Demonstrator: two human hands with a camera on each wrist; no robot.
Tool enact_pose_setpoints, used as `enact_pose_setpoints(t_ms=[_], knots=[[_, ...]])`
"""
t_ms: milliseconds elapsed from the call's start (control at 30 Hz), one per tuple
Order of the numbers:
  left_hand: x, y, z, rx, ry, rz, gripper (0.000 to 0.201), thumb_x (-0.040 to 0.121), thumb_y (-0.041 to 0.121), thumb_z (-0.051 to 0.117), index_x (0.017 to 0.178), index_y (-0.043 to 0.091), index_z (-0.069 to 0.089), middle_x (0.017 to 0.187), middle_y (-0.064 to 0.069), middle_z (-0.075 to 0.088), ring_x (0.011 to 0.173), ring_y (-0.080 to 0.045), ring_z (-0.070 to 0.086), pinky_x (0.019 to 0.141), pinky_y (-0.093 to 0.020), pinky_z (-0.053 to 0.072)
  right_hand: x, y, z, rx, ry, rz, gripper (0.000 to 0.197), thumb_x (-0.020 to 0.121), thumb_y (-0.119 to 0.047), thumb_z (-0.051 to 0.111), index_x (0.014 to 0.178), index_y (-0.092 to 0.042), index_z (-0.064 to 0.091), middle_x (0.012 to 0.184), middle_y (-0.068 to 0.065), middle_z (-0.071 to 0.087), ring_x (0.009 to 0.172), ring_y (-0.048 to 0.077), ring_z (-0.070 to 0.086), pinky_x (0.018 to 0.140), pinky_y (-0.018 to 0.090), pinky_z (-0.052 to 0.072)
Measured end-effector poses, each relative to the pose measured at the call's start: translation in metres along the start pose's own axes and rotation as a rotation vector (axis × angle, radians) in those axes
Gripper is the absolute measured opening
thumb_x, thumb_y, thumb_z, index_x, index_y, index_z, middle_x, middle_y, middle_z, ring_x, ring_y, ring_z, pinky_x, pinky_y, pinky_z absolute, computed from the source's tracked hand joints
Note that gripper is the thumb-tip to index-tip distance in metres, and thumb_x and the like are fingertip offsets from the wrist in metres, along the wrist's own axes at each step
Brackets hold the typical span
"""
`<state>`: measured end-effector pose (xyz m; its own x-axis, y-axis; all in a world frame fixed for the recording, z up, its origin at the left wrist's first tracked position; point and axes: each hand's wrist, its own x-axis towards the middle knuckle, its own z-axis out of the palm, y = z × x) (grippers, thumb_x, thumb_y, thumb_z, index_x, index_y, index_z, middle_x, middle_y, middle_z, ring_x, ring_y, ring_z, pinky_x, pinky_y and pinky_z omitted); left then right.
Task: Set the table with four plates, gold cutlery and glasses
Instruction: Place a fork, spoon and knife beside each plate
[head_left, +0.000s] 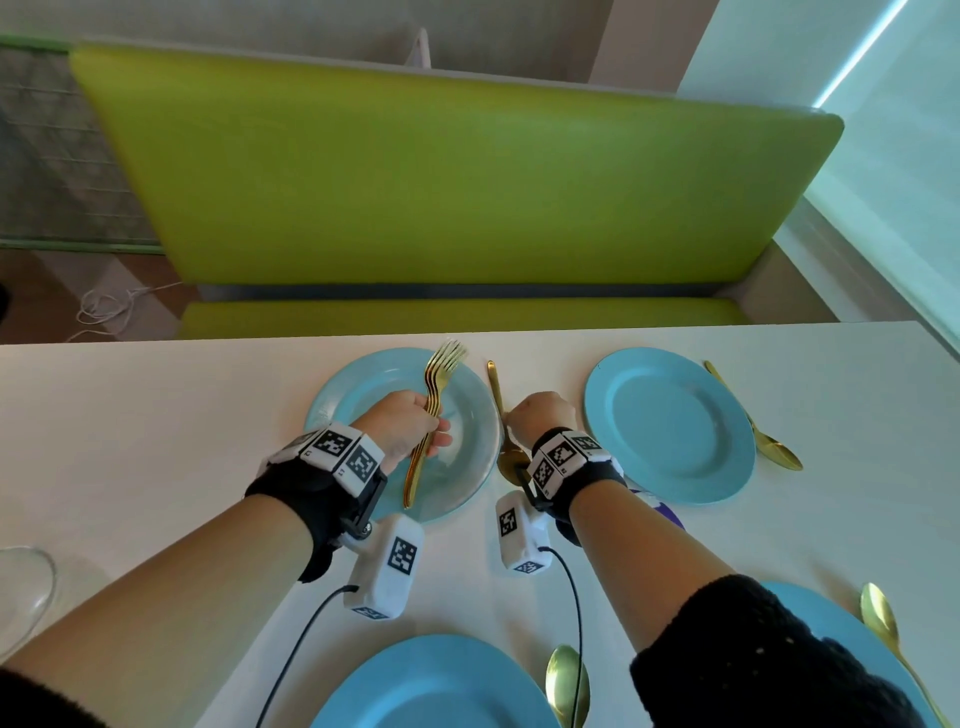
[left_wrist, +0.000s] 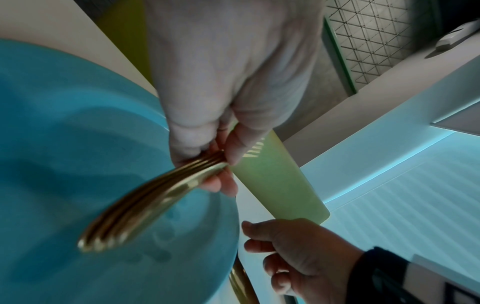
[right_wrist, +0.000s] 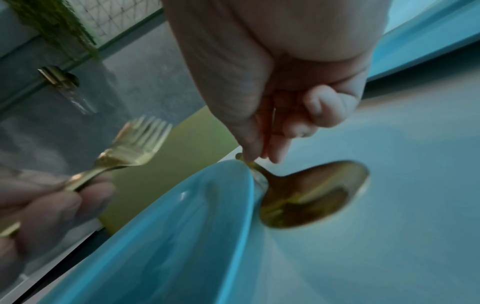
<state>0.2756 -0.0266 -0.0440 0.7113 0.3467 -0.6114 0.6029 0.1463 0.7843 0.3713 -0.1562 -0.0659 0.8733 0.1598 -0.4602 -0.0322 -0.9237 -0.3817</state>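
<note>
Forks (head_left: 435, 415), bundled in the gripping left hand (head_left: 405, 423), lie tines-away over the far-left plate (head_left: 363, 384), while the right hand (head_left: 540, 415) pinches the parallel spoon (head_left: 501, 415) on the worktop (head_left: 156, 441).

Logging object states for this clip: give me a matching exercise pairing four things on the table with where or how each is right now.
Things:
1. bundle of gold forks
2. gold spoon between the far plates
3. far right blue plate
4. clear glass

States:
A. at the table's left edge, only partly in view
B. gripped in the left hand above the far left plate
C. bare, with a spoon lying on the table to its right
D. handle pinched by the right hand, bowl on the table

Pairs: 1-B, 2-D, 3-C, 4-A
</note>
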Motion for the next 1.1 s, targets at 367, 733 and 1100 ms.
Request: enact_pose_setpoints(t_ms=[367, 733, 1100], knots=[[-0.007, 0.008, 0.009, 0.132, -0.065, 0.019, 0.016, 0.090, -0.005, 0.050, 0.078, 0.005, 0.056, 0.074, -0.012, 0.066, 0.072, -0.023, 0.056, 0.055, -0.025, 0.038, -0.033, -0.012, -0.023, 0.039, 0.126, -0.557, 0.018, 0.084, -0.023, 0.066, 0.100, -0.017, 0.071, 0.102, 0.004, 0.069, 0.097, 0.020, 0.063, 0.089, 0.032, 0.048], [-0.021, 0.017, 0.021, 0.189, -0.141, 0.087, 0.012, 0.091, -0.002, 0.051, 0.083, 0.003, 0.058, 0.080, -0.014, 0.068, 0.065, -0.017, 0.063, 0.048, -0.019, 0.042, -0.042, -0.007, -0.040, -0.211, -0.058, -0.607, 0.019, 0.088, -0.020, 0.060, 0.104, -0.023, 0.071, 0.112, -0.005, 0.070, 0.109, 0.016, 0.058, 0.097, 0.031, 0.046], [-0.020, 0.017, 0.031, 0.317, -0.118, 0.163, 0.008, 0.095, 0.009, 0.047, 0.087, 0.009, 0.049, 0.079, -0.009, 0.068, 0.070, -0.022, 0.066, 0.053, -0.024, 0.044, -0.052, -0.003, -0.050, -0.330, -0.083, -0.601, 0.018, 0.087, -0.027, 0.059, 0.097, -0.026, 0.074, 0.105, 0.001, 0.066, 0.103, 0.020, 0.058, 0.085, 0.036, 0.051]])
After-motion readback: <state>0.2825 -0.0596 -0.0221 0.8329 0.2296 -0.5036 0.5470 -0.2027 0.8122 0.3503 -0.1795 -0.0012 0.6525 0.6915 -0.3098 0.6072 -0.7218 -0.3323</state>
